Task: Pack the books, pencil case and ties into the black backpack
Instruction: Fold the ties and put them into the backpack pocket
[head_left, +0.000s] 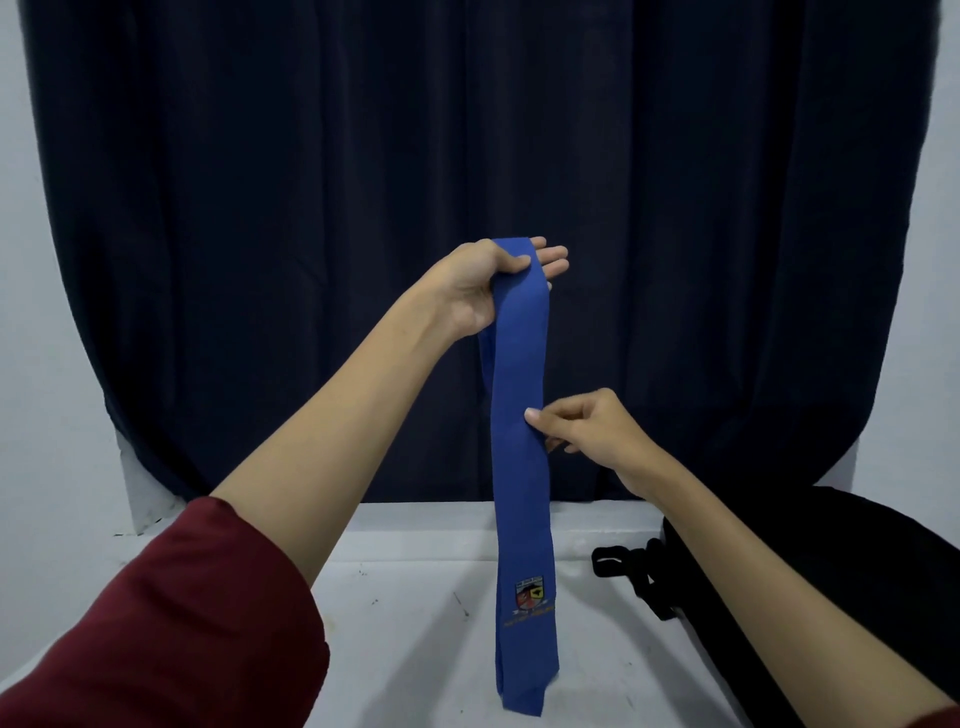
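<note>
Where curtain (311, 208) hangs (dark), table (415, 597).

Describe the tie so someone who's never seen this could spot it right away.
In front of the dark curtain, above the white table, two hands hold up a long strip of cloth. That strip is the tie: the left hand grips its top and the right hand pinches its middle. It is the only bright blue thing, with a crest near its lower end.
</note>
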